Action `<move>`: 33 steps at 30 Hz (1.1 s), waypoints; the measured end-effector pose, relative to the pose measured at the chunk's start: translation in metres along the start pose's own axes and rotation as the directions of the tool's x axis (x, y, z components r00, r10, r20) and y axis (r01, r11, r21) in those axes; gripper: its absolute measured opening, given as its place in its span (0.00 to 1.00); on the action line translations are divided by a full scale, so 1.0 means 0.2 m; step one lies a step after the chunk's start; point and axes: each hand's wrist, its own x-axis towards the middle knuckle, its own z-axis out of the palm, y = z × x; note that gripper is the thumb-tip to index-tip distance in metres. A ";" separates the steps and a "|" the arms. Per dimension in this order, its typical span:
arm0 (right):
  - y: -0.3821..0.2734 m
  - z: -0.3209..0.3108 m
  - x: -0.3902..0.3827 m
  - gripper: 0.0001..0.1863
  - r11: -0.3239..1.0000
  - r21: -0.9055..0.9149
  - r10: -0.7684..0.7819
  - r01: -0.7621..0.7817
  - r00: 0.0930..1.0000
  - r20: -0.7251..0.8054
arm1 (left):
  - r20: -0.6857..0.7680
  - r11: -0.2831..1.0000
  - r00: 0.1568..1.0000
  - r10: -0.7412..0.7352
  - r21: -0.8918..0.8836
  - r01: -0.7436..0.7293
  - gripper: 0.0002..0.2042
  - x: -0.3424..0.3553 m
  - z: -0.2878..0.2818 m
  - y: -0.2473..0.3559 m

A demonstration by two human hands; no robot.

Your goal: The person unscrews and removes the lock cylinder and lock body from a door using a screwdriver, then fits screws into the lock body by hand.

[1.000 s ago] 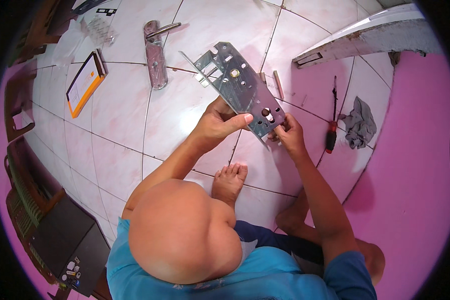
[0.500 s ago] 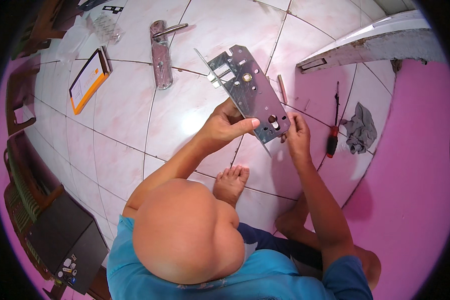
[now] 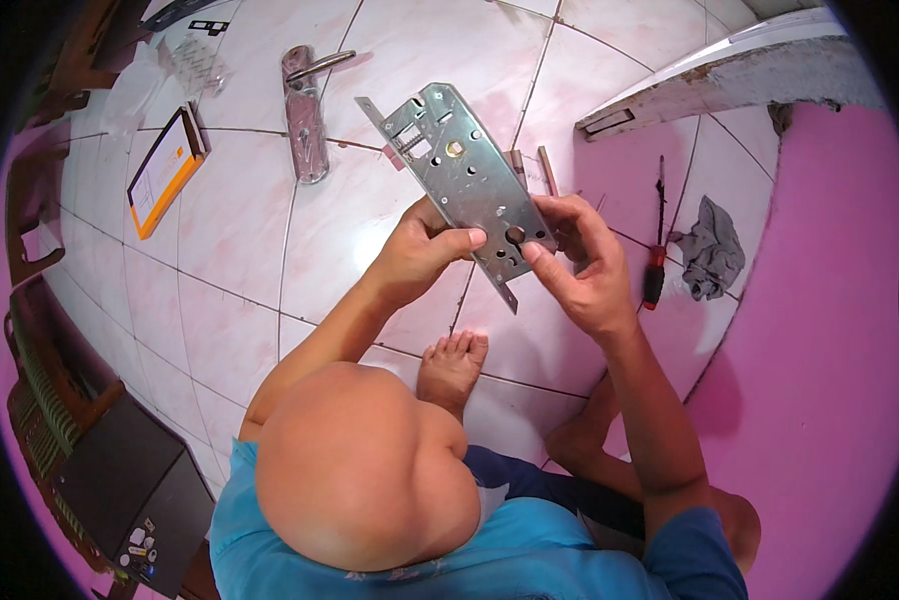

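Note:
A silver mortise lock is held up in front of me, tilted with its long faceplate along the left edge and its latch at the upper left. My left hand grips it by the lower faceplate side, thumb on the flat face. At the lower right corner, my right hand has its fingers behind the case and its thumb by the round keyhole. What the fingers do behind the case is hidden. On the floor beyond lies a door handle on a long plate in clear wrapping.
At the right lie a red-and-black screwdriver and a grey cloth. A worn door edge juts in at the upper right, before a pink wall. An orange-and-white box rests at the left, a chair beyond.
The lock has shifted slightly left and turned its face more toward me. My right hand has moved from the corner's edge onto the case, thumb now on the front.

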 end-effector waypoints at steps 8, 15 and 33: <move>-0.04 0.10 -0.02 0.21 0.903 -0.329 -0.289 0.277 0.957 0.014 | 0.021 0.972 0.998 0.052 -0.231 -0.045 0.38 0.06 0.02 -0.07; -0.03 0.15 -0.04 0.24 0.884 -0.380 -0.277 0.274 0.960 0.047 | -0.090 0.962 0.995 0.044 -0.265 -0.066 0.32 0.07 0.04 -0.08; -0.02 0.17 -0.05 0.21 0.918 -0.306 -0.240 0.253 0.967 0.081 | -0.054 0.956 0.999 0.000 -0.294 -0.016 0.22 0.07 0.02 -0.07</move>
